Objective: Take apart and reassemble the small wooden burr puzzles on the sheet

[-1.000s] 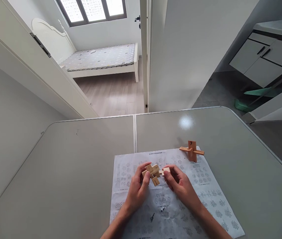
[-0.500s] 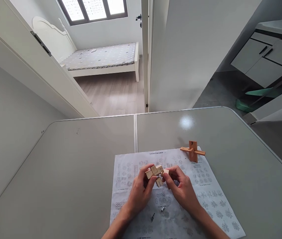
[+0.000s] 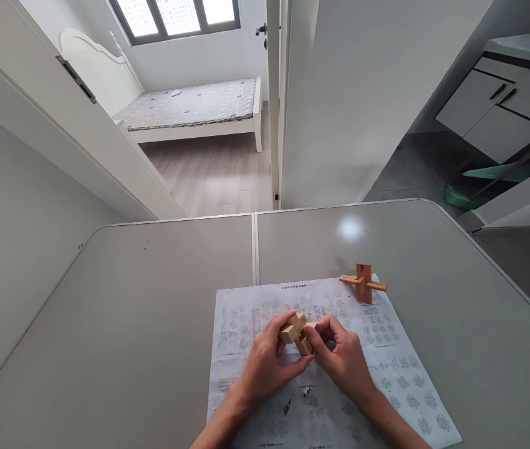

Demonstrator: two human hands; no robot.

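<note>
Above the printed sheet [image 3: 241, 368], a pale wooden burr puzzle [image 3: 288, 333] of interlocking notched pieces is held between both hands. My left hand [image 3: 267, 355] grips it from the left, index finger along the top and thumb under the lower piece. From the right, my right hand [image 3: 340, 352] pinches its right end between thumb and fingers, partly hiding that part. A reddish-brown wooden cross-shaped puzzle [image 3: 363, 284] with a dark mark on it stands at the sheet's upper right corner, touched by neither hand.
The grey table [image 3: 153, 337] has a seam down its far half. Two small dark-and-light items [image 3: 287, 406] appear on the sheet near my wrists. Beyond the table are a doorway, a bed [image 3: 194, 109] and a wall; white cabinets [image 3: 503, 106] stand to the right.
The pale puzzle has turned in my hands, its lower piece swinging slightly right. My left thumb has moved down and right, under that piece. The brown puzzle stays in place.
</note>
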